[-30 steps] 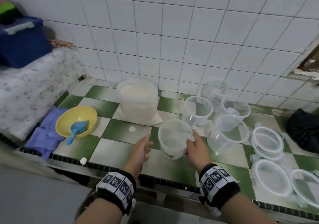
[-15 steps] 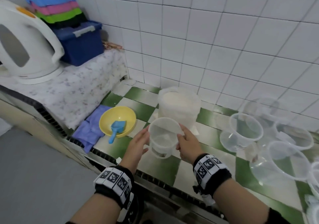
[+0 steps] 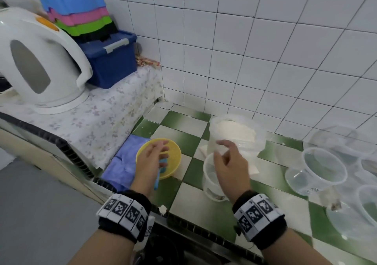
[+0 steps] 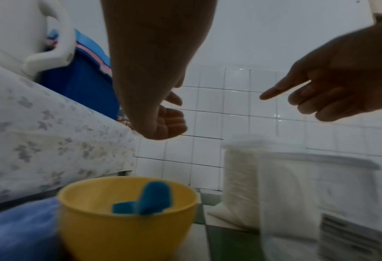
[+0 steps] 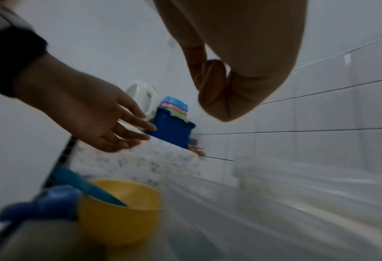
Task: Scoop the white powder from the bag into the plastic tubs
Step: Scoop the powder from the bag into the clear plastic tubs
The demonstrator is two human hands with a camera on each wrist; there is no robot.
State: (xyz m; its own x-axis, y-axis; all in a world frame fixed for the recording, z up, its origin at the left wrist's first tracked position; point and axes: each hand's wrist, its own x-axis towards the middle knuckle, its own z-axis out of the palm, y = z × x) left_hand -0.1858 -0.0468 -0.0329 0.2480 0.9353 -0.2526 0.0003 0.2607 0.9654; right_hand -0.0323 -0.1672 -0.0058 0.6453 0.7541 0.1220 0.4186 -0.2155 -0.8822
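While left hand (image 3: 151, 158) hovers over blue scoop (image 3: 162, 165), fingers loose, right hand (image 3: 230, 162) relaxed above tub (image 3: 210, 181).

scoop (image 3: 161, 165) in bowl (image 3: 173, 152) | bag (image 3: 234, 134) right | tub (image 3: 210, 181) before bag

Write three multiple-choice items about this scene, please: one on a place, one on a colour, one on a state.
1. Where does the blue scoop lie?
A. in the yellow bowl
B. in the bag of white powder
C. on the kettle

2. What colour is the cloth left of the bowl?
A. red
B. purple-blue
C. black

3. What do the hands hold?
A. left hand holds the scoop
B. right hand holds a tub
C. nothing

Key: 1 A, its scoop end sits inside the bowl, its handle over the rim. 2 B, seen in the head view. 3 C, both hands hover with loose fingers, the left above the bowl, the right above the clear tub.
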